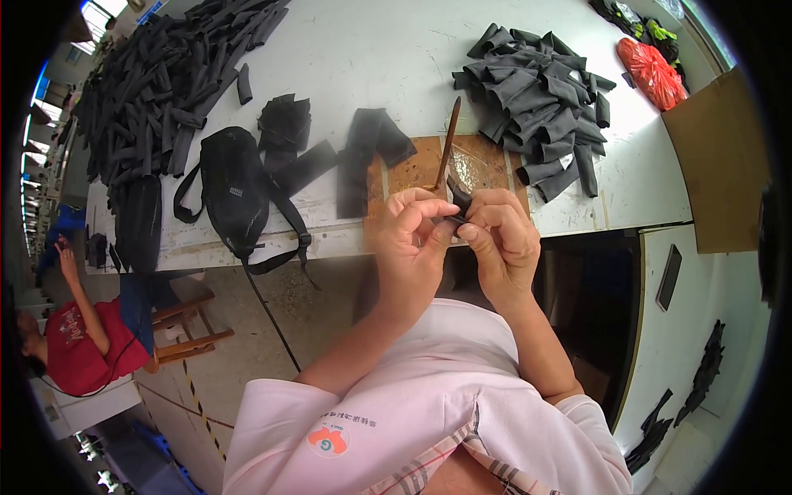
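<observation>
My left hand (410,235) and my right hand (503,239) meet in front of my chest, at the table's near edge. Both are closed, thumbs and fingertips pinching a small dark fabric piece (460,196) between them. Fingers hide most of that piece. Just beyond my hands a brown rod (450,136) rises at a slant over a worn brown board (402,169) on the table. Left of the board lie flat black fabric strips (357,157). At the far right is a heap of dark fabric tubes (536,99).
A larger heap of dark tubes (148,99) covers the table's far left. A black waist bag (235,194) lies near the front edge, its strap hanging over. To the right are a red plastic bag (652,74), a cardboard box (718,157) and a phone (670,276). A co-worker (82,338) sits at left.
</observation>
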Action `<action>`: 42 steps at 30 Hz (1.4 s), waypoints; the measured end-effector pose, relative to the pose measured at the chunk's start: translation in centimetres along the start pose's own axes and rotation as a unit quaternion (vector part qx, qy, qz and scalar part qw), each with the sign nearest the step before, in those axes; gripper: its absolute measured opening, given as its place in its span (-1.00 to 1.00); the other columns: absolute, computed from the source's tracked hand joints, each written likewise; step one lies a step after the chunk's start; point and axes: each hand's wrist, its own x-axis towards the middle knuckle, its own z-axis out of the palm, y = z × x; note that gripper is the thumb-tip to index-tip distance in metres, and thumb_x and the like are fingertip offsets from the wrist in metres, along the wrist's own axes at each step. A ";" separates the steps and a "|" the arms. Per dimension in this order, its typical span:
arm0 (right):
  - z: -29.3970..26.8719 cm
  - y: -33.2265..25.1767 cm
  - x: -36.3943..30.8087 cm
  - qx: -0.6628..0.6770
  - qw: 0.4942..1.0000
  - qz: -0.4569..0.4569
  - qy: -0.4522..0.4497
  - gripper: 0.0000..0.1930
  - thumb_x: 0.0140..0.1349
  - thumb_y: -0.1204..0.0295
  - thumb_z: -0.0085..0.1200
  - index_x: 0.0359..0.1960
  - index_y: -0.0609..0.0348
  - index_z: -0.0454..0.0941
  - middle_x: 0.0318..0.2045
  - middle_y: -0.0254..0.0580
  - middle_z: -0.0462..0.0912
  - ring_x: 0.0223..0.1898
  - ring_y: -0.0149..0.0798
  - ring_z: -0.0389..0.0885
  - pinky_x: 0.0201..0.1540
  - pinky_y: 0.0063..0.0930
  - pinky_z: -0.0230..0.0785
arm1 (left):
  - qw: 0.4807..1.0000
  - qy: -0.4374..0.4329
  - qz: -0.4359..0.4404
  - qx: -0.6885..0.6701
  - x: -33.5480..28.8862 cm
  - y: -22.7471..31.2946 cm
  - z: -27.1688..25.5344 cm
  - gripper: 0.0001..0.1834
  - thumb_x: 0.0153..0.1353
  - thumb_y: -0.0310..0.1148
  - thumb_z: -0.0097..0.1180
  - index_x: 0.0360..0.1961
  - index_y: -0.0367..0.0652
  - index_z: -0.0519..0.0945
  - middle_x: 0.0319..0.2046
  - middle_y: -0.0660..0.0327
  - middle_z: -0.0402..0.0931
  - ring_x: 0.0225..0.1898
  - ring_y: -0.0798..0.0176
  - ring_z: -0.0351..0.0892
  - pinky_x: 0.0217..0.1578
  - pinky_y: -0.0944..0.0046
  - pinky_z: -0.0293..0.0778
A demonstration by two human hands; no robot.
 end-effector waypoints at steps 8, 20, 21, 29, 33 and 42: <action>0.5 0.6 0.0 0.036 0.995 0.092 0.018 -0.88 0.04 0.51 0.07 -0.51 0.25 0.39 -0.45 -0.24 0.41 -0.49 -0.42 0.35 -0.47 -0.62 0.23 | 0.967 -0.010 -0.165 -0.196 0.8 1.0 -0.9 -0.87 0.07 -0.60 0.01 -0.33 -0.27 0.40 -0.45 0.26 0.43 -0.60 0.59 0.32 -0.73 0.61 0.17; -1.2 -6.1 7.8 0.138 0.970 0.188 -0.067 -0.77 0.17 0.35 -0.03 -0.55 0.25 0.41 -0.70 -0.42 0.37 -0.64 -0.61 0.30 -0.62 -0.75 0.14 | 0.713 -0.177 -0.312 -0.602 7.2 6.3 -2.1 -0.69 0.10 -0.55 -0.12 -0.08 -0.31 0.27 -0.44 0.12 0.44 -0.82 0.58 0.13 -0.83 0.57 -0.01; -1.2 -5.0 9.3 0.176 0.954 0.230 -0.080 -0.76 0.18 0.34 -0.04 -0.55 0.26 0.42 -0.70 -0.42 0.37 -0.66 -0.61 0.27 -0.63 -0.75 0.11 | 0.672 -0.171 -0.325 -0.643 8.2 5.5 -2.1 -0.72 0.11 -0.55 -0.15 -0.11 -0.33 0.30 -0.48 0.13 0.44 -0.85 0.58 0.12 -0.84 0.57 -0.01; -0.3 3.0 6.4 0.205 0.904 0.364 -0.092 -0.74 0.19 0.32 -0.05 -0.56 0.23 0.42 -0.72 -0.44 0.33 -0.70 -0.62 0.21 -0.67 -0.74 0.04 | 0.619 -0.107 -0.456 -0.630 8.2 -4.9 -2.8 -0.78 0.11 -0.58 -0.20 -0.19 -0.36 0.37 -0.60 0.26 0.38 -0.88 0.61 0.06 -0.83 0.58 -0.04; -1.3 -0.6 8.3 0.178 0.945 0.248 -0.115 -0.74 0.15 0.25 0.01 -0.57 0.15 0.42 -0.70 -0.50 0.33 -0.66 -0.63 0.23 -0.61 -0.77 0.09 | 0.703 -0.162 -0.332 -0.608 8.9 1.8 -2.4 -0.66 0.09 -0.58 -0.18 -0.06 -0.38 0.28 -0.60 0.25 0.38 -0.85 0.59 0.09 -0.80 0.56 0.01; -1.6 -0.2 11.0 0.313 0.883 0.324 -0.129 -0.73 0.15 0.24 0.00 -0.58 0.17 0.42 -0.67 -0.44 0.31 -0.62 -0.59 0.22 -0.63 -0.75 0.06 | 0.646 -0.163 -0.380 -0.642 11.5 1.8 -2.1 -0.80 0.12 -0.59 -0.18 -0.21 -0.33 0.39 -0.63 0.28 0.37 -0.86 0.60 0.07 -0.82 0.59 -0.01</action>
